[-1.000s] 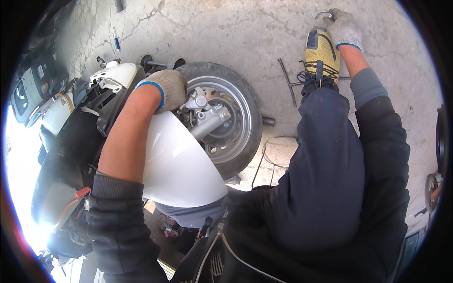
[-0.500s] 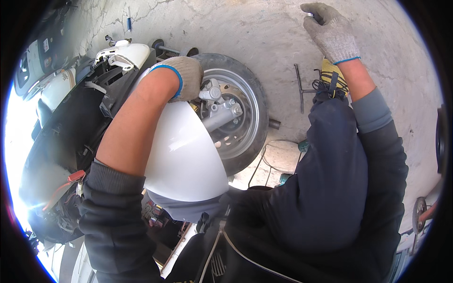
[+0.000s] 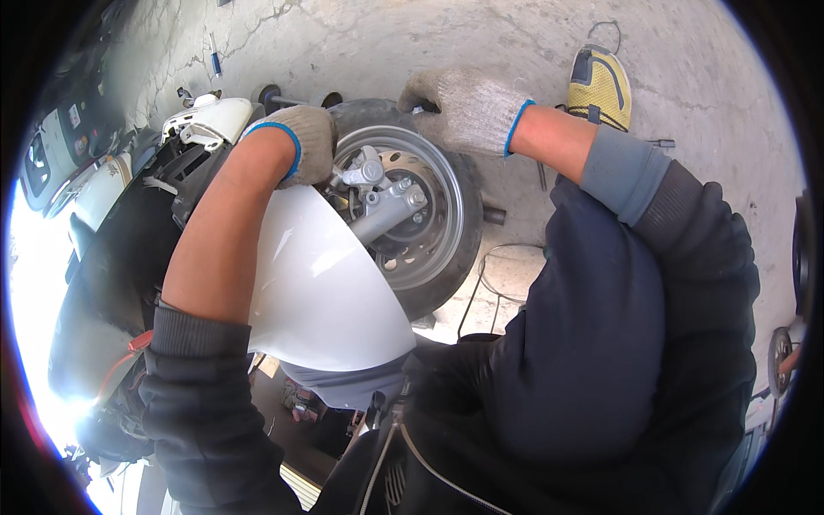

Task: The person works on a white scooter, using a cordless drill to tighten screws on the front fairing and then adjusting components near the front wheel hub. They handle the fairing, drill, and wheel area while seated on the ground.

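A scooter wheel [image 3: 463,219] with a black tire and silver rim stands in front of me. Beside it is a glossy white fender [image 3: 330,279]. My left hand [image 3: 307,142], in a grey knit glove, is curled over the fender's far end next to the grey fork fitting [image 3: 386,206]; its fingertips are hidden. Over the tire's far edge is my right hand [image 3: 468,107], gloved as well. Its thumb and fingers pinch a small shiny metal piece [image 3: 418,109], too little of which shows to name its kind.
Dark and white scooter bodywork [image 3: 112,257] fills the left side. A blue-handled screwdriver [image 3: 215,62] lies on the cracked concrete floor [image 3: 360,43]. My yellow shoe [image 3: 599,86] is at the far right, and a wire-frame stand [image 3: 493,283] sits between wheel and knee.
My right hand has come from the far right down and left to the tire, still pinching the small metal piece. My left hand stays at the fender. My yellow shoe shows more fully.
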The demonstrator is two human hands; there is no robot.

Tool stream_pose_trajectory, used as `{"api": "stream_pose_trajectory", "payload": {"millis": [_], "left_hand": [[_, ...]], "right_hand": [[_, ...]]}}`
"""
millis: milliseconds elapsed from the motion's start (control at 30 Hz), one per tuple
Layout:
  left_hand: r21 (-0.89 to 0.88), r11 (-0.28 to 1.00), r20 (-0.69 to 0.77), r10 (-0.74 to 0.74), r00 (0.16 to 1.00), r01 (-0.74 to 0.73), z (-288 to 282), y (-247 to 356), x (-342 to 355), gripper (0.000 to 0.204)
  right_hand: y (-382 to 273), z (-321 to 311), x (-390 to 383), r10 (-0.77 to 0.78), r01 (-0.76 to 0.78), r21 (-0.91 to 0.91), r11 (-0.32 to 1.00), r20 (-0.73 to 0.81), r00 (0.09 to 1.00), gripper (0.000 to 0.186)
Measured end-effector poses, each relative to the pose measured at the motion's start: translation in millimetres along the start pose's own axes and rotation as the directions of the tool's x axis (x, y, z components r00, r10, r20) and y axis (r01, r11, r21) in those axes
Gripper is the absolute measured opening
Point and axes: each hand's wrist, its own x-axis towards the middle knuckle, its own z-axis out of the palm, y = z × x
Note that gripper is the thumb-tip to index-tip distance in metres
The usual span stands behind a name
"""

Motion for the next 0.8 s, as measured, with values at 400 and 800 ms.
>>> {"api": "stream_pose_trajectory", "payload": {"millis": [400, 800], "left_hand": [[-0.018, 0.998, -0.08, -0.066, 0.995, 0.064, 4.5, 11.8, -10.8, 0.037], [-0.084, 0.996, -0.204, -0.046, 0.978, 0.029, 21.8, 18.1, -22.6, 0.032]], "right_hand": [[-23.0, 14.1, 8.2, -0.095, 0.063, 0.15, 0.987, 0.215, 0.972, 0.037], [-47.6, 28.9, -3.0, -0.19, 0.155, 0.135, 0.979, 0.305, 0.933, 0.034]]}}
